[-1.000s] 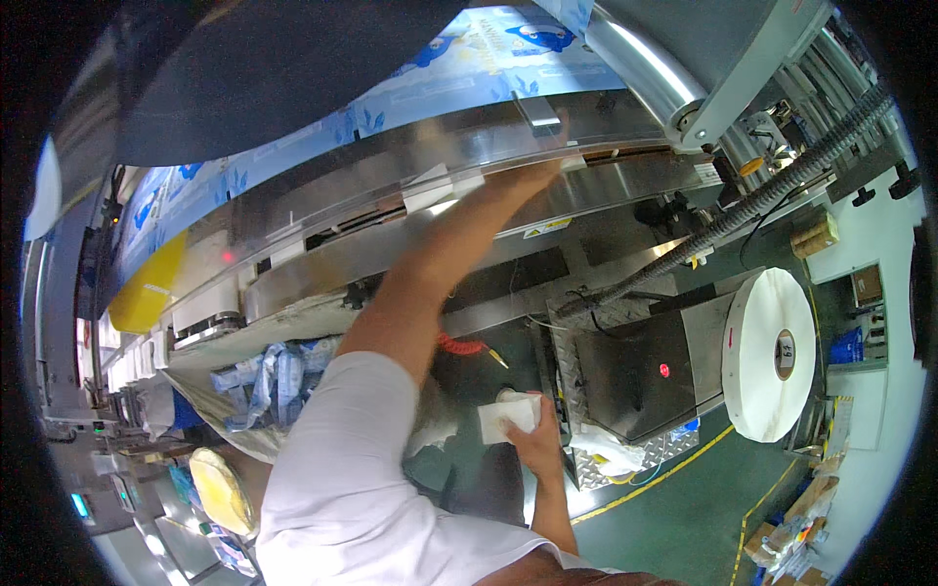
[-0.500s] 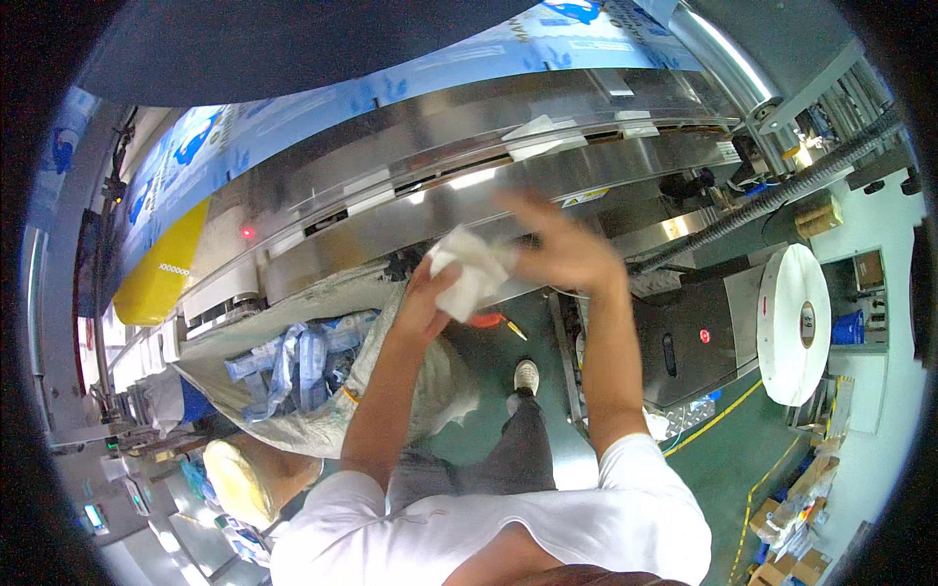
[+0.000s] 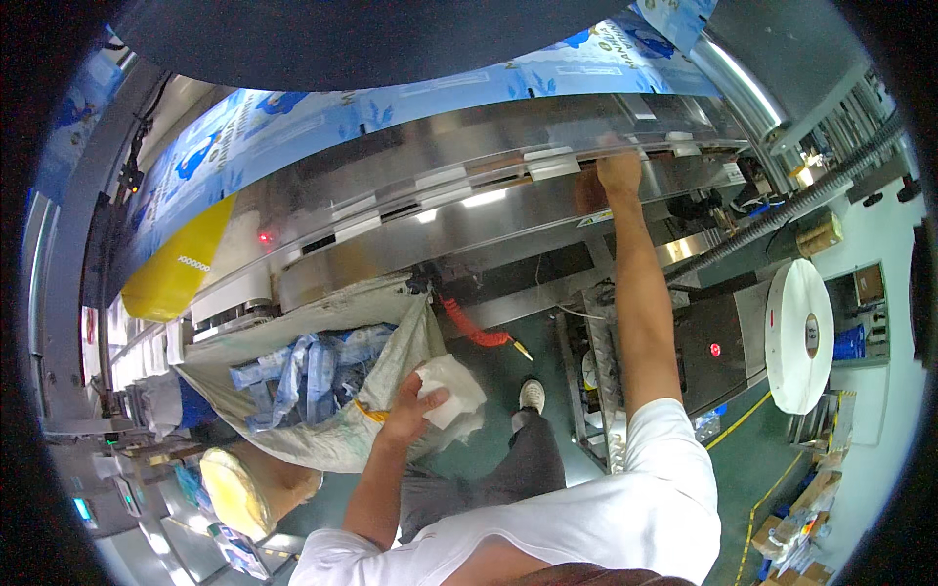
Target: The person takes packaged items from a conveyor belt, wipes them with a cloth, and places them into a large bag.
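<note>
Green floor (image 3: 490, 376) shows between the sack (image 3: 318, 449) and metal frame (image 3: 571, 386). The left hand (image 3: 408, 415) grips a white pad (image 3: 455, 394) in its fingers; the right hand's (image 3: 619, 176) fingers, at the steel ledge (image 3: 391, 244), are too blurred to read.

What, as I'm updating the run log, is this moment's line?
Left hand: holding white bundle; right hand: at steel rail; sack: open, blue pieces inside

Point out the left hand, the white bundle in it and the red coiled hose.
Left hand (image 3: 404, 416), head view: its middle.
White bundle (image 3: 456, 393), head view: visible face.
Red coiled hose (image 3: 470, 329), head view: mid-coil.
</note>
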The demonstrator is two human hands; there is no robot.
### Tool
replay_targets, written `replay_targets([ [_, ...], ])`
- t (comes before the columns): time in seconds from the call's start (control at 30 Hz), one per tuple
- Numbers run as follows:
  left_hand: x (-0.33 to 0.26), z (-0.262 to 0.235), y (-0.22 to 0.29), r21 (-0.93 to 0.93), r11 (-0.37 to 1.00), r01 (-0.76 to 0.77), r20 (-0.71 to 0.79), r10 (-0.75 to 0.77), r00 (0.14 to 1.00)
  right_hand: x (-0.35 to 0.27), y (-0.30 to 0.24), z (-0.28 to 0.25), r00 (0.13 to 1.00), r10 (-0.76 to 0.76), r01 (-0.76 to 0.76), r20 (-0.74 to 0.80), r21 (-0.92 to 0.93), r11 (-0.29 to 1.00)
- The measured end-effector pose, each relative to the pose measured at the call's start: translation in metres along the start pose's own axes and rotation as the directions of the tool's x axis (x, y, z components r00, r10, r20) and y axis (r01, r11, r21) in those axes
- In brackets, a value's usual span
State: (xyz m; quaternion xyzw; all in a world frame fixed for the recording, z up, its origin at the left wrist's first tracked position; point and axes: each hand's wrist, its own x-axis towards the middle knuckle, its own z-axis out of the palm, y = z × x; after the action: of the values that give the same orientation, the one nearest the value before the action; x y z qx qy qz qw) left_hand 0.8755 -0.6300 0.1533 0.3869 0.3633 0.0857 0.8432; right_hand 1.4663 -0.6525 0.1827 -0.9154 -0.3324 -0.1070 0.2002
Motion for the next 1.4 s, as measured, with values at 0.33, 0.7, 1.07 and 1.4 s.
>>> replay_targets([
  [0.33, -0.059, -0.025, -0.029, -0.114, 0.993, 0.026, 0.160, -0.007, 0.987, -0.231, -0.159, -0.040, 0.972, -0.075, 0.206, -0.222, 0.657, 0.725],
  [0.7, -0.241, -0.105, 0.058, 0.005, 0.997, -0.083, 0.259, 0.079, 0.963, -0.493, -0.383, -0.227, 0.922, -0.286, -0.149, 0.261, 0.920, 0.362],
  [1.07, -0.397, -0.182, 0.086, 0.096, 0.971, -0.219, 0.241, 0.191, 0.952, -0.614, -0.522, -0.284, 0.815, -0.378, -0.178, 0.440, 0.810, 0.559],
  [1.4, -0.458, -0.285, 0.127, 0.143, 0.908, -0.395, 0.419, 0.306, 0.855, -0.656, -0.618, -0.255, 0.776, -0.425, -0.335, 0.467, 0.875, 0.350],
])
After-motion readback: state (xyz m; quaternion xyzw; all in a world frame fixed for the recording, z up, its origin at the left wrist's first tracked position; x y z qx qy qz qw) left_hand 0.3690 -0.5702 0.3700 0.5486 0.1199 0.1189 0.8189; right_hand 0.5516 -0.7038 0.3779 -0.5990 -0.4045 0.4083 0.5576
